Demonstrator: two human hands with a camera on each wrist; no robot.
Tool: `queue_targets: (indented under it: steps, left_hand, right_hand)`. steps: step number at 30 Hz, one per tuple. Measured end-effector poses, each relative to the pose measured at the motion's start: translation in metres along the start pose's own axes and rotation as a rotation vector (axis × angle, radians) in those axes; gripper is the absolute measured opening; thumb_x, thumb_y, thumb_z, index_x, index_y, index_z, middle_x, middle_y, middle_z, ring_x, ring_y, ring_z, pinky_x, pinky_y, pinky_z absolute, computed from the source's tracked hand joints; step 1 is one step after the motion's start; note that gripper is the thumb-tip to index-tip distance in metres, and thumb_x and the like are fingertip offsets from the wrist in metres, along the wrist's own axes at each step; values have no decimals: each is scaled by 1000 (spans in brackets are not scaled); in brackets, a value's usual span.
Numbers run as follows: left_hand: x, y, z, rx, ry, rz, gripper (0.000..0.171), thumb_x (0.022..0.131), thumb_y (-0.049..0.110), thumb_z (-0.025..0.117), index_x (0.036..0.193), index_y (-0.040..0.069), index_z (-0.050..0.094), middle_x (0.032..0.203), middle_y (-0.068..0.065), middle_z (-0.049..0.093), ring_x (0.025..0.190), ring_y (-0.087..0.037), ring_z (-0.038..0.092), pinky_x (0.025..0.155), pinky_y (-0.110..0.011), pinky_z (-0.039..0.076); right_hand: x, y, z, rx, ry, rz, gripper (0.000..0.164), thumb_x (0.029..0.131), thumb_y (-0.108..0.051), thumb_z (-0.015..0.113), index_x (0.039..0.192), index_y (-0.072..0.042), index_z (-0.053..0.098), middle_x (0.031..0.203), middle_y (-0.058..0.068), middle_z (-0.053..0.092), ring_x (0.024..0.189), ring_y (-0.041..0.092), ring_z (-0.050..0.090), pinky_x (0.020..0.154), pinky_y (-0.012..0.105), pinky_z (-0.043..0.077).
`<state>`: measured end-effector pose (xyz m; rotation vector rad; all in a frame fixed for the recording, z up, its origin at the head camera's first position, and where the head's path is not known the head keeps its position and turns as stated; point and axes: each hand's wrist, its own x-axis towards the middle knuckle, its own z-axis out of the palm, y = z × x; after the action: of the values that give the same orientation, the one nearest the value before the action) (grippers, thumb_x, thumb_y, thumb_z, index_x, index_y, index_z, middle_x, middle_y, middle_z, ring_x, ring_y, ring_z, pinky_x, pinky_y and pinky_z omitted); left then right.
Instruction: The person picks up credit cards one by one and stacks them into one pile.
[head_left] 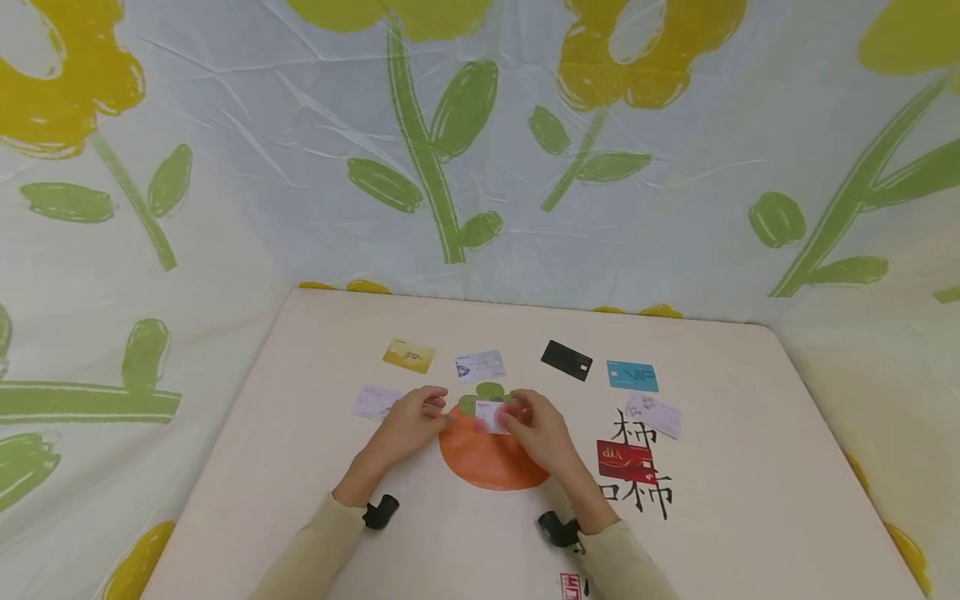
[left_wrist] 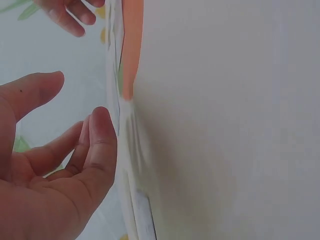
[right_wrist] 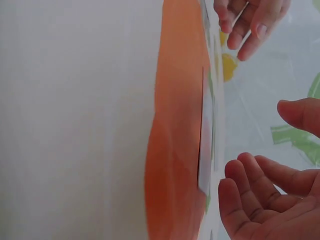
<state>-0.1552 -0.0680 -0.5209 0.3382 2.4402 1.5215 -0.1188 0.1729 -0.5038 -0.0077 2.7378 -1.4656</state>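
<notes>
A pale card with pinkish patches [head_left: 489, 417] lies over the upper part of the printed orange fruit [head_left: 491, 464].

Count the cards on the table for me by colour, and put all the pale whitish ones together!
Pale cards: 4
Gold card: 1
Black card: 1
Blue card: 1
Red card: 1
Total: 8 cards

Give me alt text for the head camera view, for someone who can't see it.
A person's left hand and right hand frame a pale card on an orange fruit print. Seven other cards lie spread across the pale table.
</notes>
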Motion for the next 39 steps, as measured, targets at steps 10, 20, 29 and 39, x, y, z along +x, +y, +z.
queue_targets:
  steps: [10,20,29,39]
  left_hand:
    - [-18,-14,-39,117,89,-4,48,89,18,75,131,0,61,116,-12,64,101,-24,62,91,-43,51]
    - [-26,-29,-70,248,148,-22,47,89,18,74,131,1,61,115,-11,63,99,-24,60,87,-42,49]
    - [-21,-43,-100,376,110,3,49,87,13,75,131,-3,60,116,-17,60,97,-28,55,84,-43,45]
    - [-10,-60,-124,396,-43,28,54,86,16,78,134,1,60,107,-14,55,95,-26,49,82,-40,42]
  right_hand:
    - [12,-24,22,50,-67,-120,41,93,-12,70,128,6,59,110,19,63,95,30,62,85,45,54]
    - [24,-43,49,57,-159,-128,46,93,-23,70,130,2,58,111,17,62,97,28,61,84,41,53]
    - [37,-56,76,23,-212,-114,47,93,-23,70,131,1,56,113,14,60,97,25,57,86,38,51]
    - [47,-69,99,-75,-259,-67,49,91,-24,74,129,0,57,107,7,58,92,22,55,81,33,51]
